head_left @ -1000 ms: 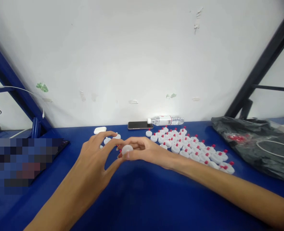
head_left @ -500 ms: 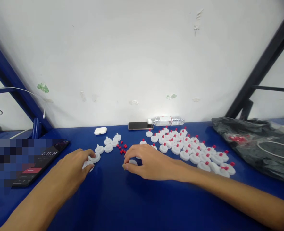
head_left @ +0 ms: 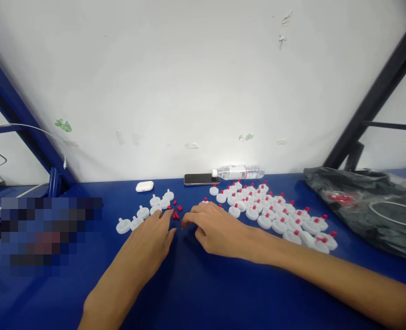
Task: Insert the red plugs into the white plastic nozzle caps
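My left hand (head_left: pixel 151 238) reaches over the table toward a small pile of red caps (head_left: pixel 176 216), its thumb and index finger apart with nothing visible between them. Around its fingertips lie several white round plastic discs with a thin nozzle (head_left: pixel 143 212), partly covered by the hand. My right hand (head_left: pixel 215 227) hovers just right of the red caps, fingers bent downward, thumb apart from the index finger and no object showing there. Beyond it, many white discs with red caps on their nozzles (head_left: pixel 252 213) are grouped together; my right hand hides some nearest ones.
A phone (head_left: pixel 201 179) and a clear water bottle (head_left: pixel 237 173) lie along the wall. At the back left is a white earbud case (head_left: pixel 144 186). A dark plastic bag (head_left: pixel 354 201) with red bits covers the right side. A blurred-out patch (head_left: pixel 48 233) sits at left.
My left hand has left the white discs and moved right to the red caps. The white disc at my right fingertips no longer shows; that hand has shifted slightly right.
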`<move>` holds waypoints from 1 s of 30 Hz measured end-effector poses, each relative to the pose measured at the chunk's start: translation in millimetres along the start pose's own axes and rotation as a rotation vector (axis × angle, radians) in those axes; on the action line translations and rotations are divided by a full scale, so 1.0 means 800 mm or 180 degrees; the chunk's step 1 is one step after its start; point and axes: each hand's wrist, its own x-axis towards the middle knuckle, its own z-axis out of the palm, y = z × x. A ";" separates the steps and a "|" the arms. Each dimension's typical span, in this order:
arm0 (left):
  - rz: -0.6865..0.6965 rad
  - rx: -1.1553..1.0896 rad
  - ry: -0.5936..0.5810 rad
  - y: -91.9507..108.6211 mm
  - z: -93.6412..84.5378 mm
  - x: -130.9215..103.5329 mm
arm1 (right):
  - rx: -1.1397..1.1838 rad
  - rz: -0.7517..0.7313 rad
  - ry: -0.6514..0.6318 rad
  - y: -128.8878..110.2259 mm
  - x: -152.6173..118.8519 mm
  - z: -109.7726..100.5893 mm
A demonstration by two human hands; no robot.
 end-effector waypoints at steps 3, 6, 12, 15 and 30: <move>-0.0031 0.0086 -0.0087 0.006 0.001 -0.002 | -0.0039 0.0036 0.0130 0.000 0.001 0.002; -0.0059 0.0128 -0.0170 0.010 -0.001 -0.003 | -0.0054 -0.0004 0.0175 0.002 0.003 0.005; -0.0087 0.0164 -0.0201 0.016 -0.004 -0.003 | -0.0157 -0.0137 0.0232 0.007 0.007 0.008; -0.0131 0.0190 -0.0177 0.018 -0.003 -0.004 | -0.0245 -0.0171 0.0267 0.008 0.008 0.008; -0.0014 0.0030 -0.0132 0.008 0.007 0.001 | -0.0649 -0.0514 -0.0065 0.026 0.017 0.024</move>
